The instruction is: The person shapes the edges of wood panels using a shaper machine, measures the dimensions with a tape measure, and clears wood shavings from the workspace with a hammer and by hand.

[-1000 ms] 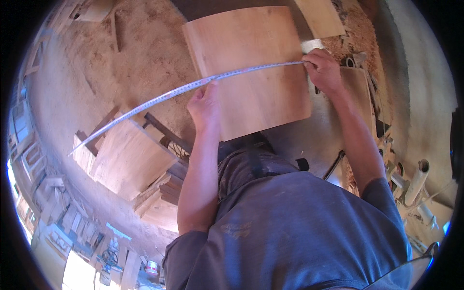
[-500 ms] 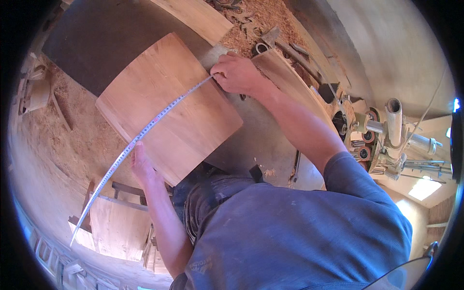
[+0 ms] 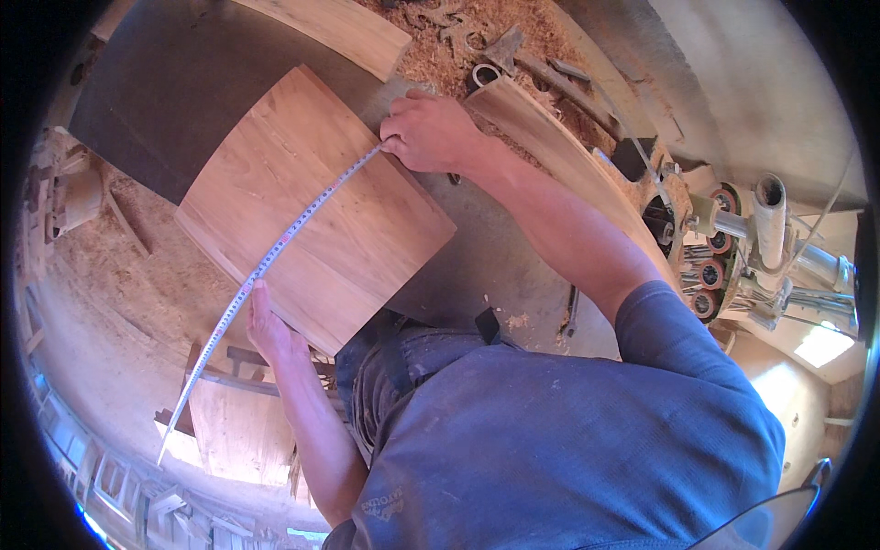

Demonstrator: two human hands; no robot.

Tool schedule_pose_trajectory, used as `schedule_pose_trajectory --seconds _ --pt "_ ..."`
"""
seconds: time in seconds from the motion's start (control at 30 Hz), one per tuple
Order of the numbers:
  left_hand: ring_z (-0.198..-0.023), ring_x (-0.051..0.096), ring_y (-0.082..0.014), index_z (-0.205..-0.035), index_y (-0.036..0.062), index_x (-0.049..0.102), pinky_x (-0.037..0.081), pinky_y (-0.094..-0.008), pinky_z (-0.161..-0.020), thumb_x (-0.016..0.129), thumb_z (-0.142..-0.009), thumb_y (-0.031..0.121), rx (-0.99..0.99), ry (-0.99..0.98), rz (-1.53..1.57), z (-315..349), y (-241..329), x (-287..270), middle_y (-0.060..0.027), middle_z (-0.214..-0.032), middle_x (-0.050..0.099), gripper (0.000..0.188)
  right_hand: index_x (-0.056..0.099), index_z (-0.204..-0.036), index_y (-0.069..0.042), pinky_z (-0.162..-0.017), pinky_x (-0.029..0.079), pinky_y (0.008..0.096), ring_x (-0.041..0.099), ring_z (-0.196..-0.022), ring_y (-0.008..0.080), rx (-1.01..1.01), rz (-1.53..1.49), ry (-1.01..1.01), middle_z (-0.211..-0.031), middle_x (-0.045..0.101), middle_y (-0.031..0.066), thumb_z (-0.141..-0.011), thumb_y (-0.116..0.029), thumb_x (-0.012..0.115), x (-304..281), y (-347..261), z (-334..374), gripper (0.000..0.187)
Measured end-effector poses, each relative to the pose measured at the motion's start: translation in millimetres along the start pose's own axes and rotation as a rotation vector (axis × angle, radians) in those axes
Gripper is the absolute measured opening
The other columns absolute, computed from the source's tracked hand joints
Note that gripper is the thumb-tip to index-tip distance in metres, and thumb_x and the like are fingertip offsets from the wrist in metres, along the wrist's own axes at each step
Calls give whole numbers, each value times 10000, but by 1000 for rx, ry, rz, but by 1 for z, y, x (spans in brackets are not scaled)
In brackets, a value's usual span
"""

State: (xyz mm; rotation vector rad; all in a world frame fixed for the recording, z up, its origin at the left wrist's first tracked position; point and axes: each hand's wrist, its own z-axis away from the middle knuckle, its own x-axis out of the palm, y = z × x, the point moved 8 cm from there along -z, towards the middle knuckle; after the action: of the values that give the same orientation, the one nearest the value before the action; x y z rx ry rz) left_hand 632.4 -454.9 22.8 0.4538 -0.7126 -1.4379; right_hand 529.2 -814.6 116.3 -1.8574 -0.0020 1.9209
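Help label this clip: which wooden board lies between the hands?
The middle board, crossed edge to edge by the tape measure; other boards lie farther out.

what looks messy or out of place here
Loose wood shavings lie strewn around a long-handled tool beyond the right hand, which looks untidy. Otherwise nothing stands out: the tape crosses the wooden panel and runs past its lower-left edge, and the panel shows no obvious damage.

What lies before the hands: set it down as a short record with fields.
Right hand: pinches one end of the measuring tape
Left hand: thumb at the tape, beside the board's left edge
Tape: stretched across the wooden board, running on past its left edge
Beyond the board: dark flat surface, pale plank, wood shavings
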Motion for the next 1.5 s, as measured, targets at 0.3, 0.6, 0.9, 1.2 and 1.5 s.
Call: schedule_pose_trajectory --seconds 0.3,0.6,0.9,1.2,1.5 --pt "-1103 670 -305 -1290 -48 589 567 -436 -947 686 -965 222 -33 16 -12 1 0 -4 -183 -1251 652 433 757 -815 -146 -677 562 483 695 -836 361 116 49 -263 -803 704 118 -845 -301 677 4 2 -17 177" --pt "-1124 654 -305 -1311 -42 578 553 -448 -967 675 -972 228 -8 -7 1 0 0 -2 -177 -1266 637 444 775 -840 -148 -703 570 479 710 -842 366 145 81 -315 -812 724 140 -813 -309 689 2 5 -26 184" --pt "-1062 629 -218 -1243 -16 643 522 -370 -948 702 -959 275 45 48 -139 -24 -16 -36 -124 -1191 654 411 767 -828 -99 -705 567 500 708 -840 375 124 141 -362 -843 723 167 -782 -354 681 7 0 -35 272" --pt "-770 525 -36 -957 38 719 416 -224 -703 750 -925 211 78 168 -142 14 12 0 65 -841 613 178 769 -873 -108 -715 532 464 687 -811 355 179 32 -393 -807 704 144 -804 -328 726 3 -1 -30 234" --pt "-698 432 -14 -840 67 672 329 -212 -619 770 -916 205 107 166 -147 8 9 -5 94 -770 528 186 779 -919 -119 -781 535 457 682 -886 342 192 46 -380 -883 722 120 -839 -337 719 8 6 -29 240"
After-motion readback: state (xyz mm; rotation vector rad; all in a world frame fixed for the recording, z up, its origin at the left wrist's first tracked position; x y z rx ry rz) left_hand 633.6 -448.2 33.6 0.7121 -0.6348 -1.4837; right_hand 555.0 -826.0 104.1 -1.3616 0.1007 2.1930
